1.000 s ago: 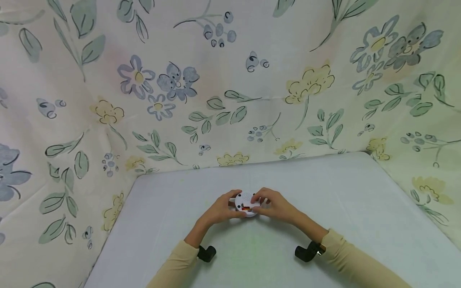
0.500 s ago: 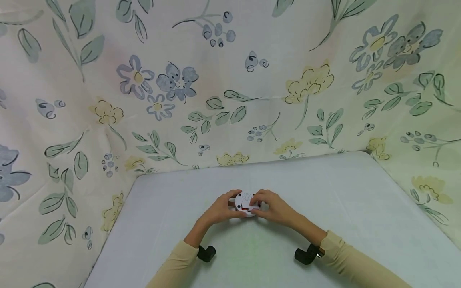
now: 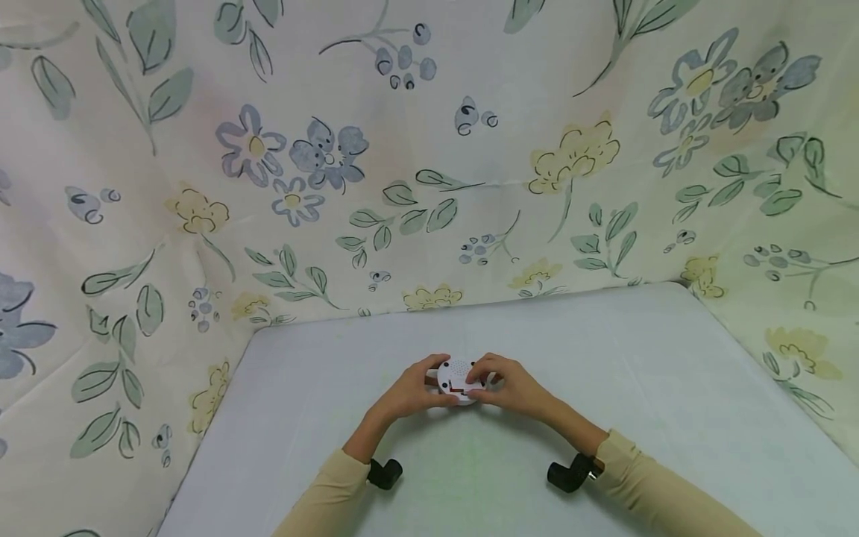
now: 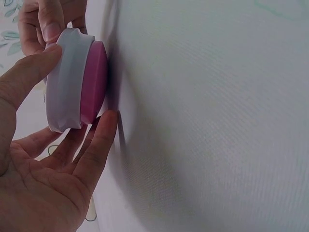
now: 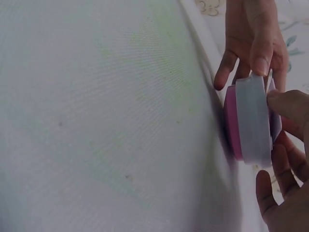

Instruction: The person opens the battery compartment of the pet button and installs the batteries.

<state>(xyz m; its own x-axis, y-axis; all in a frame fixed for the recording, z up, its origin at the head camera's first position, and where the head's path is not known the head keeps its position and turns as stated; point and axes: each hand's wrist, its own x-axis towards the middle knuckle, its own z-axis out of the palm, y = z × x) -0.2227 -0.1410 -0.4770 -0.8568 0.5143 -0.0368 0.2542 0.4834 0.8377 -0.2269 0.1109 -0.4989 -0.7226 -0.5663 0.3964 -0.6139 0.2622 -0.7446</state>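
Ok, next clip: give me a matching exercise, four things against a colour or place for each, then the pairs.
Things:
1. round device's upper shell
2. round device's lower half
3. left hand
4. tabletop

Descriptions:
A. pink
B. pale grey cloth
C. white, with small holes
D. grips the device opposite the right hand

Pairs: 1-C, 2-A, 3-D, 4-B

A table (image 3: 658,388) covered with a pale grey-white cloth is seen, bordered at the back and on both sides by a flowered fabric backdrop (image 3: 403,149). A small round device (image 3: 459,380), white above and pink beneath, is set on the cloth near the middle, its pink base touching the surface.
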